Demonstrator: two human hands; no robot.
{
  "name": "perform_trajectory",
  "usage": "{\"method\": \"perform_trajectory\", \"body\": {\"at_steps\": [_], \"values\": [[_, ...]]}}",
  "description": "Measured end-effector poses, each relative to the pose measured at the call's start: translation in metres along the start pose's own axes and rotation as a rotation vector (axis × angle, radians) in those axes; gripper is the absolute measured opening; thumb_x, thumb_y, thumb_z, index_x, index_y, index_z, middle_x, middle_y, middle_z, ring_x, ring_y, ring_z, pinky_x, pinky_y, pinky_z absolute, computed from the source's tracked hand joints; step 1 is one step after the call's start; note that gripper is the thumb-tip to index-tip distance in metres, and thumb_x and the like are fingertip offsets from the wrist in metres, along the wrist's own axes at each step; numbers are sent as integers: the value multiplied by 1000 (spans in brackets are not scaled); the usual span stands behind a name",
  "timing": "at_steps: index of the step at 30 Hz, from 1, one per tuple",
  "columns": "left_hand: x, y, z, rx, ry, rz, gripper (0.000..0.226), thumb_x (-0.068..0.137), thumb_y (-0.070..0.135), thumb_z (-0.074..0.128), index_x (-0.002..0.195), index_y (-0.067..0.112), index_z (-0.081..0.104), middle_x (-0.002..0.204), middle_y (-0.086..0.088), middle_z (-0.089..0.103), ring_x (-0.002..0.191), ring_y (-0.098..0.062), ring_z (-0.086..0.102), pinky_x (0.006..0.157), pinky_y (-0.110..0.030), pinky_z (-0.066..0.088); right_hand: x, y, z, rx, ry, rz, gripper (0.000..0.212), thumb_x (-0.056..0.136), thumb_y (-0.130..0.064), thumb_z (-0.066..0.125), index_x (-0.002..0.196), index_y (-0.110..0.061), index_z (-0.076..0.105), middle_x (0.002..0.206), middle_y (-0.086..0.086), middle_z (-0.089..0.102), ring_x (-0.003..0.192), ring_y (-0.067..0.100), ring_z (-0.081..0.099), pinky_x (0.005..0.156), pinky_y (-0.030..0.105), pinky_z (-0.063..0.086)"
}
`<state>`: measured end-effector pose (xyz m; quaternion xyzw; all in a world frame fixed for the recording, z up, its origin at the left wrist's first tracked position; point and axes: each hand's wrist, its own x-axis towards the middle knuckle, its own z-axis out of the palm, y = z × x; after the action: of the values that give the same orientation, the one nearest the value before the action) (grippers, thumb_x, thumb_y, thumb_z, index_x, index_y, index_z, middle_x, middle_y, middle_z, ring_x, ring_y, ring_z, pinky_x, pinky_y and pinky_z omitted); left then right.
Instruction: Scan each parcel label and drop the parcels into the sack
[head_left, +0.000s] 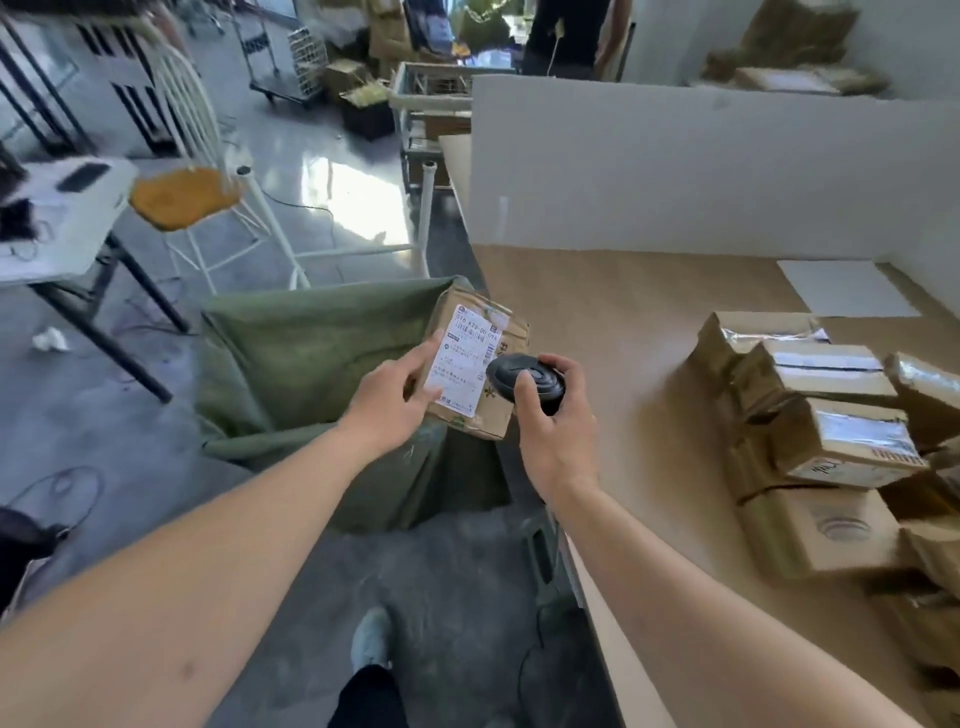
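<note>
My left hand (392, 395) holds a small cardboard parcel (506, 338) by its left side, label up, over the right edge of the open green sack (311, 353). The white shipping label (465, 358) faces me. My right hand (556, 415) grips a black handheld scanner (524, 382), whose head sits just right of the label, over the parcel. A heap of several taped cardboard parcels (831, 431) lies on the brown table (649, 338) to the right.
A white board (701, 166) stands along the table's back. A white sheet (847, 288) lies on the table. Left of the sack stand a white chair with an orange seat (182, 197) and a small table (67, 208). A person stands far back. My shoe (370, 639) shows below.
</note>
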<state>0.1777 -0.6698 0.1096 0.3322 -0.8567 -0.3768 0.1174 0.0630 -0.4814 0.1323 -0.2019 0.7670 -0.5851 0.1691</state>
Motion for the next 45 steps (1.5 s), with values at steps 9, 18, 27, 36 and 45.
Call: {"method": "perform_trajectory", "body": {"at_steps": [9, 18, 27, 36, 45], "values": [[66, -118, -82, 109, -32, -68, 70, 104, 27, 63, 154, 62, 30, 120, -4, 56, 105, -22, 56, 100, -36, 45, 49, -8, 140, -5, -91, 50, 22, 104, -41, 67, 123, -44, 58, 104, -23, 70, 95, -10, 67, 81, 22, 54], [153, -207, -92, 278, -319, 51, 61, 109, 31, 52, 151, 69, 29, 131, 9, 38, 107, -15, 52, 93, -31, 49, 102, 24, 225, -21, 1, 225, 28, 103, -45, 68, 128, -46, 57, 113, -21, 70, 103, -2, 69, 97, 35, 61], [194, -248, -18, 203, -452, -12, 61, 110, 24, 50, 154, 62, 32, 149, -4, 35, 123, -28, 50, 102, -39, 48, 119, 59, 247, -87, 56, 328, 24, 104, -40, 67, 127, -44, 59, 110, -19, 72, 102, -5, 68, 91, 25, 55], [220, -245, 44, 398, -682, 15, 53, 109, 30, 49, 161, 31, 38, 167, -10, 28, 150, -39, 34, 121, -47, 35, 128, 78, 235, -91, 126, 409, 24, 105, -41, 65, 129, -43, 59, 107, -18, 73, 96, -2, 69, 84, 23, 53], [216, -193, 24, 467, -592, 126, 54, 104, 30, 54, 157, 22, 45, 159, -7, 40, 142, -36, 45, 112, -48, 45, 119, 72, 216, -59, 152, 380, 25, 104, -40, 66, 127, -41, 59, 103, -28, 72, 97, -4, 69, 85, 24, 54]]}}
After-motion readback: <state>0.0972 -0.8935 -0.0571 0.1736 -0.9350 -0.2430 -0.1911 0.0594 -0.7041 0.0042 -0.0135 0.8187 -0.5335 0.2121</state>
